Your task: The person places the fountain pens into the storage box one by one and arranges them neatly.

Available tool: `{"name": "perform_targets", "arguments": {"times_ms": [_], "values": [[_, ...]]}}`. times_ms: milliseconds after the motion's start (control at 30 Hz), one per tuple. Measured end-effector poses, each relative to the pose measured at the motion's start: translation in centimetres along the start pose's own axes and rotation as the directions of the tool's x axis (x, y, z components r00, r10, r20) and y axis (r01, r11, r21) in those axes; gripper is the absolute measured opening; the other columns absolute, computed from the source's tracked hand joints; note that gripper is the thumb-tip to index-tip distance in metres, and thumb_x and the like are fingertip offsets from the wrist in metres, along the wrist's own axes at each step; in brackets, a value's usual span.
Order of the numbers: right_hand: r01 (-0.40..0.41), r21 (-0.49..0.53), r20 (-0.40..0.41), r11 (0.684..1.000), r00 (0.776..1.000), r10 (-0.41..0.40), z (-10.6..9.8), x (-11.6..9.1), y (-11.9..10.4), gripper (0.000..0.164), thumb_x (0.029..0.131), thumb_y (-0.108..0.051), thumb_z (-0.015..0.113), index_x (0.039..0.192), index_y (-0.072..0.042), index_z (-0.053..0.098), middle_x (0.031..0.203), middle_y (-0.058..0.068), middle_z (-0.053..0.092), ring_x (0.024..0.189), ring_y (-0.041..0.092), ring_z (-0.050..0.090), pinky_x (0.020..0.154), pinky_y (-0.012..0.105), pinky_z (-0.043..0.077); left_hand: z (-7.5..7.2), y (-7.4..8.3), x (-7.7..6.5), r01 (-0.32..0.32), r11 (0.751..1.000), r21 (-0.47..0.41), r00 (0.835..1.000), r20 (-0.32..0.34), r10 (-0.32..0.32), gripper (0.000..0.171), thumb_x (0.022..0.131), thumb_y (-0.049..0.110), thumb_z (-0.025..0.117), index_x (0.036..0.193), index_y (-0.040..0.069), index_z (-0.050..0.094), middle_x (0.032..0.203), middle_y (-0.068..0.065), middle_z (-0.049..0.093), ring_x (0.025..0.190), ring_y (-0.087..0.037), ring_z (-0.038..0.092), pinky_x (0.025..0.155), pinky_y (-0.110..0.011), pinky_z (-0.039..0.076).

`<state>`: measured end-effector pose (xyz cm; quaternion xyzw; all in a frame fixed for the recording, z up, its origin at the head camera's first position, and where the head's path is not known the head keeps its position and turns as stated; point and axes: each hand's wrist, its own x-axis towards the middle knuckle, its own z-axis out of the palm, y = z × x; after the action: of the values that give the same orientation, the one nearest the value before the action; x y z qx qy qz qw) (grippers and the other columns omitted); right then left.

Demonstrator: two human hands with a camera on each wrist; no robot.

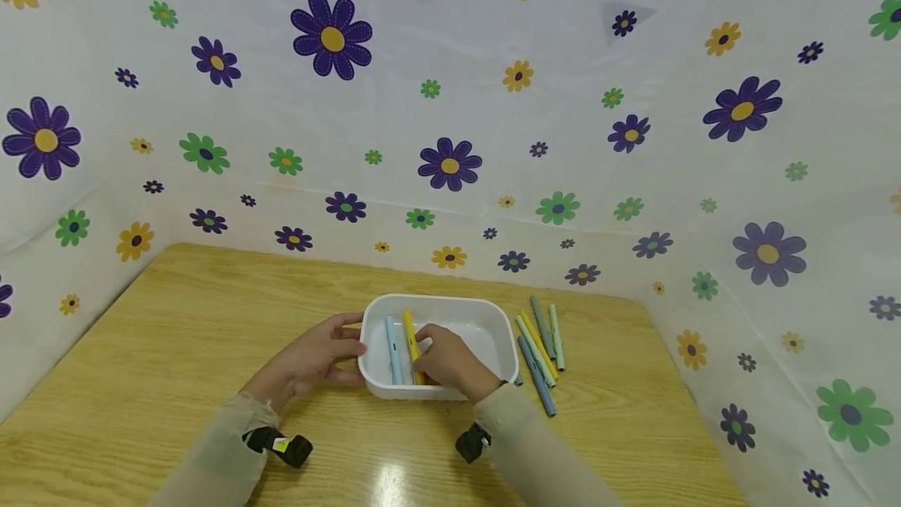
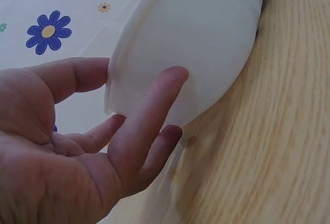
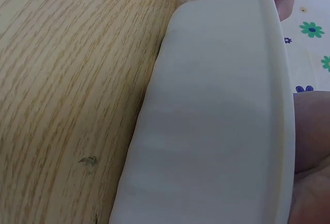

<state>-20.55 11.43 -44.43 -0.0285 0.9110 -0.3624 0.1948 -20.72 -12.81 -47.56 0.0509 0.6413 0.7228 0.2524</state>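
A white plastic box (image 1: 439,392) stands on the table, with a light blue pen (image 1: 393,350) and a yellow pen (image 1: 411,335) lying side by side at its left. My right hand (image 1: 446,358) reaches inside and pinches the yellow pen near its lower part. The fingertips are partly hidden in the head view, and the box wall (image 3: 206,110) covers most of that hand in the right wrist view. Along the box's left end, my left hand (image 1: 320,354) touches the outer wall and rim with extended fingers (image 2: 149,105).
Right of the box lie several loose pens: dark blue (image 1: 537,376), yellow (image 1: 539,344), pale green (image 1: 557,337) and grey-green (image 1: 542,327) among them. A flowered sheet (image 1: 394,116) encloses the wooden table (image 1: 232,303) at the back and sides.
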Motion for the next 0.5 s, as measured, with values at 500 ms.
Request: {"name": "perform_targets", "arguments": {"times_ms": [500], "values": [[-0.054, -0.047, 0.021, 0.997, 0.998, 0.055, 0.54, 0.73, -0.67, 0.042, 0.088, -0.012, 0.081, 0.128, -0.006, 0.067, 0.102, 0.007, 0.065, 0.076, 0.018, 0.061, 0.063, 0.027, 0.05, 0.0, 0.02, -0.12, 0.016, 1.0, 0.012, 1.0, -0.019, -0.016, 0.069, 0.101, 0.005, 0.062, 0.161, 0.006, 0.027, 0.152, -0.032, 0.041, 0.112, -0.035, 0.068, 0.086, -0.05, 0.064]]}}
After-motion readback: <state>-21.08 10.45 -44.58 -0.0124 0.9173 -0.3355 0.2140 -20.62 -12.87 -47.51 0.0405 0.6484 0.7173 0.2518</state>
